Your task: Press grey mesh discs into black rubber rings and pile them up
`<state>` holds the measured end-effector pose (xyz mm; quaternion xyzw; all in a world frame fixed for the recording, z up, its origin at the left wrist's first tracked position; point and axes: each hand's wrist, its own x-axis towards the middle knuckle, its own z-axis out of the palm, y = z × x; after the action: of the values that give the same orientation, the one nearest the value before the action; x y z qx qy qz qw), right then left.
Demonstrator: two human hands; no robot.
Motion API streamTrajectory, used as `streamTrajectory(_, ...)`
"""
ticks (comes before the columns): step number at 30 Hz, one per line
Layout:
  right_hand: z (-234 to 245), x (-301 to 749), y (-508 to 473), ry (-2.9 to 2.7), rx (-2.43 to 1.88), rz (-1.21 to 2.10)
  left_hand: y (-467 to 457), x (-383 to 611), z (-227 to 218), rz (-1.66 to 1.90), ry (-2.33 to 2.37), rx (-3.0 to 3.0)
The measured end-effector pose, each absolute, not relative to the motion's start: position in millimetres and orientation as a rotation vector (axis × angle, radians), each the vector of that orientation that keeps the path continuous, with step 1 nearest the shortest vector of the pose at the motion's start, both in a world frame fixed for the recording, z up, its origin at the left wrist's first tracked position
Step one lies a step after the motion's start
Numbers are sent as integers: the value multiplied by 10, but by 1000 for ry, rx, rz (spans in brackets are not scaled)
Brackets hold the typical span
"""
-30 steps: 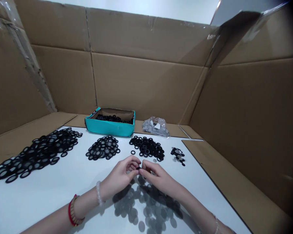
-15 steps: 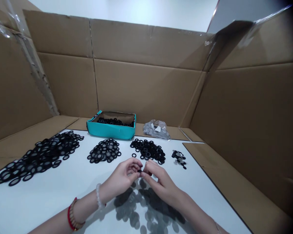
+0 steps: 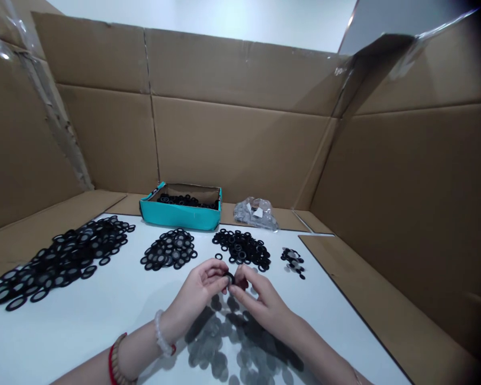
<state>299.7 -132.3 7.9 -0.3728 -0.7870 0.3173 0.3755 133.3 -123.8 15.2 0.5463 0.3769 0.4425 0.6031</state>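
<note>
A small black ring (image 3: 232, 277), with a greyish disc showing in its middle, is pinched between the thumb and fingers of my left hand (image 3: 196, 291). My right hand (image 3: 266, 305) meets it from the right, fingers curled and thumb tip at the ring's lower edge; part of its grip is hidden. Many loose grey translucent discs (image 3: 206, 342) lie on the white table (image 3: 116, 299) below and between my hands. Just beyond my fingertips is a heap of black rings (image 3: 242, 248).
To the left lie a long heap of rings with grey centres (image 3: 68, 256) and a smaller similar heap (image 3: 170, 248). A teal box (image 3: 180, 215) of black rings and a clear plastic bag (image 3: 256, 214) stand behind. Some small dark and grey discs (image 3: 293, 260) lie right. Cardboard walls (image 3: 240, 144) enclose the table.
The black ring has turned from nearly edge-on to showing its face and sits slightly higher in my fingers. My left hand has shifted a little left.
</note>
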Motion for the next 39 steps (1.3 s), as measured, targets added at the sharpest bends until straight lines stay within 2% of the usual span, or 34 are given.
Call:
streamTrajectory(12, 141, 3090, -1279, -2215, -973, 634, -1176, 1234, 167, 889, 792, 1771)
streamTrajectory(27, 107, 3030, -1289, -2114, -873, 637, -1184, 1245, 194, 867, 823, 1651)
streamTrajectory(34, 137, 2986, -1349, -2006, -903, 822, -1183, 1234, 329, 936, 768, 1428)
streamTrajectory(39, 133, 2987, -1343, -2051, -864, 671, -1167, 1217, 324, 878, 765, 1541)
